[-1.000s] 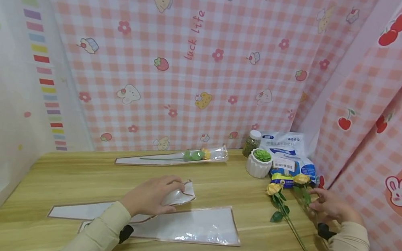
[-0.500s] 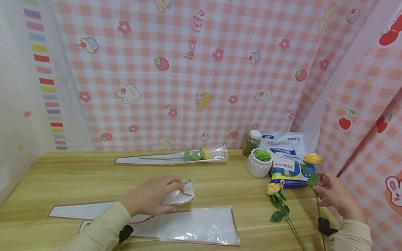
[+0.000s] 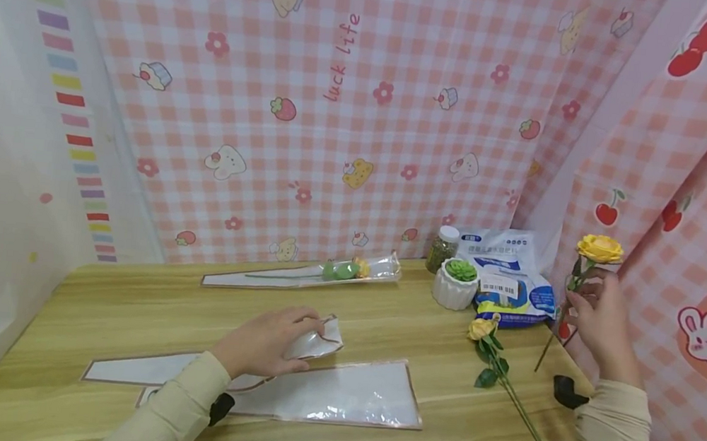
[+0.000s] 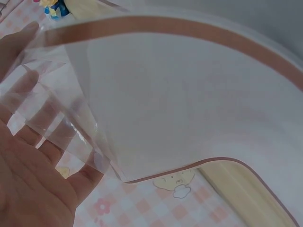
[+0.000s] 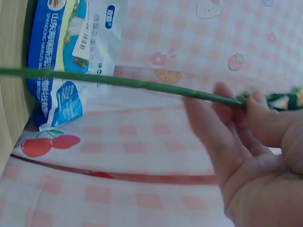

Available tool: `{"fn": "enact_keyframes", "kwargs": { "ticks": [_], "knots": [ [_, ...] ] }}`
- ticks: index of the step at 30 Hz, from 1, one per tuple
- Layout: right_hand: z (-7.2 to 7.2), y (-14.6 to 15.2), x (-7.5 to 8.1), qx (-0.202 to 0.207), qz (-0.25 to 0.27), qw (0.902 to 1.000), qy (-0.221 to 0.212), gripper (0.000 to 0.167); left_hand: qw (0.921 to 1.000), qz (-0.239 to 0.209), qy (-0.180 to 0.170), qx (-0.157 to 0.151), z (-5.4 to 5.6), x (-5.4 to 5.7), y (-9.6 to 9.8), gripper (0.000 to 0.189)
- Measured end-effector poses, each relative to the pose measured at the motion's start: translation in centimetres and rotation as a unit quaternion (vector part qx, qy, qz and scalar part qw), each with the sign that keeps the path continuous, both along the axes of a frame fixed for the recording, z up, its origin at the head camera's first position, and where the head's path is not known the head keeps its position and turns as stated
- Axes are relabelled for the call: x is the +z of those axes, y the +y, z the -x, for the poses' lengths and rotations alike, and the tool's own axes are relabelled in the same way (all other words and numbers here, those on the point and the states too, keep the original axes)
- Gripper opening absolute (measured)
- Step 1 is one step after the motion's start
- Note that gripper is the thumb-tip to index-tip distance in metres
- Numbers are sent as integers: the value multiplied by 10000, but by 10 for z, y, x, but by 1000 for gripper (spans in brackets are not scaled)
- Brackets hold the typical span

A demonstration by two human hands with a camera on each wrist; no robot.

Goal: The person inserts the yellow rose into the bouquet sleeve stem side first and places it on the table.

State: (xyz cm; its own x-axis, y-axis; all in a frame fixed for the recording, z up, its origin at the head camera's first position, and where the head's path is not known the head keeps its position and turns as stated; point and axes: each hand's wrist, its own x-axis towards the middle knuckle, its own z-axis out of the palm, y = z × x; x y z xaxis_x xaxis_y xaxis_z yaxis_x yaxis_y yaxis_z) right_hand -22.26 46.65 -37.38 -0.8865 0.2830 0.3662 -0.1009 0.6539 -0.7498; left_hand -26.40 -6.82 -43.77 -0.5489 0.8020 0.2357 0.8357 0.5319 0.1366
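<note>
One rose (image 3: 600, 250) near table edge (image 3: 568, 367), right fingers (image 5: 208, 127) clamped on stem (image 5: 142, 84), left fingers (image 3: 308, 326) gripping brown-edged sleeve (image 3: 319, 345), well apart

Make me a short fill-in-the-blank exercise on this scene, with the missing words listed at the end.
1. The left hand grips a plastic wrapper, while the right hand pinches a yellow rose by its ____.
2. The colour of the pot holding the green plant is ____.
3. The number of roses inside the back wrapper is ____.
4. The writing on the wall cloth reads "luck ____".

Missing words: stem; white; one; life.
</note>
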Motion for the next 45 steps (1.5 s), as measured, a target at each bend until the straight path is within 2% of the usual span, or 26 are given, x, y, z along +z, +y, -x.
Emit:
{"fn": "enact_keyframes", "kwargs": {
  "ticks": [3, 5, 12, 16, 23, 28, 32, 34, 37, 40, 43, 45],
  "knots": [
    [2, -4, 2, -349, 141, 9990, 229, 49, 10000, 24, 14, -1, 1, 0, 0, 52],
    [4, -4, 0, -431, 88, 9984, 348, 48, 10000, 34, 20, -3, 0, 0, 0, 51],
    [10, -7, -10, -138, -30, 9994, 325, 44, 10000, 9, -27, -10, -1, 0, 1, 52],
    [10, -9, -12, -166, -52, 9993, 345, 43, 10000, -31, -44, -50, -1, -2, 1, 52],
    [10, -15, -5, -228, 131, 9978, 610, 47, 10000, -12, -48, 2, 1, -3, 1, 52],
    [8, -25, 6, -453, 645, 9915, 1038, 47, 9999, 34, -95, 62, 2, -2, 1, 53],
    [8, -34, 12, -336, 1689, 9767, 1282, 43, 9999, 54, -75, 100, 4, -1, 2, 53],
    [8, -39, 13, -132, 2309, 9621, 1446, 40, 9999, 74, -62, 119, 5, -1, 2, 53],
    [11, -47, 12, 148, 2861, 9429, 1697, 40, 9999, 75, -71, 128, 6, 0, 3, 53],
    [13, -55, 10, 310, 3093, 9312, 1902, 44, 9999, 30, -77, 109, 7, 1, 4, 53],
    [17, -63, 8, 568, 3384, 9126, 2225, 46, 9999, 0, -49, 92, 10, 1, 6, 52],
    [19, -68, 6, 738, 3450, 9056, 2354, 45, 10000, -21, -46, 79, 11, 1, 7, 52]
  ]
}}
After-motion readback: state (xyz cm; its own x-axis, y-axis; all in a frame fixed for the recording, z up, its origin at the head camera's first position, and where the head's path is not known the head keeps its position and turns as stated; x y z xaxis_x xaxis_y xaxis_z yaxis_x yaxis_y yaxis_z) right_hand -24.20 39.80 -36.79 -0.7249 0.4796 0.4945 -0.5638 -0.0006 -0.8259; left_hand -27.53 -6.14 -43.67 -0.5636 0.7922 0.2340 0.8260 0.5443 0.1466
